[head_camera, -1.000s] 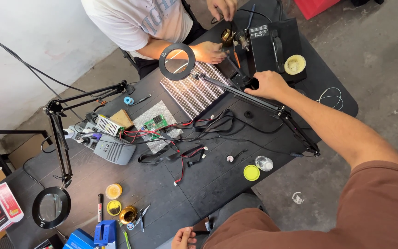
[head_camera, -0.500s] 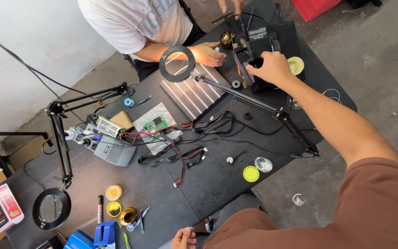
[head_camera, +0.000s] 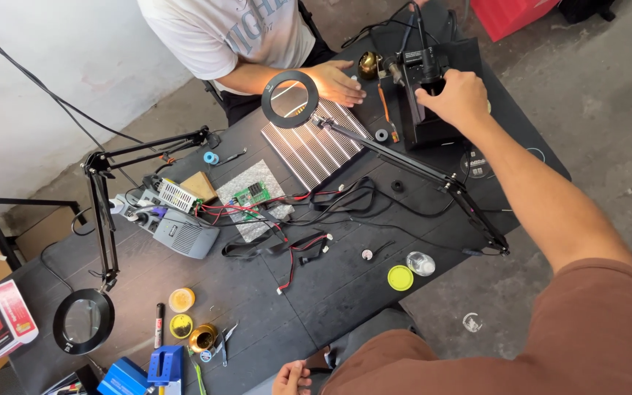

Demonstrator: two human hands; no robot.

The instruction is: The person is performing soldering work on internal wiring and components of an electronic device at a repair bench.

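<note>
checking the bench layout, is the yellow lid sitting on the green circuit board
No, the yellow lid lies on the bare black table near its front edge, well apart from the green circuit board.

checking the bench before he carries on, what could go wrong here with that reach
The right hand grips the black unit at the table's far end, with the forearm stretched over the lamp arm; a bump could swing the ring lamp toward the other person's hand. Loose wires below could snag on the way back.
</note>
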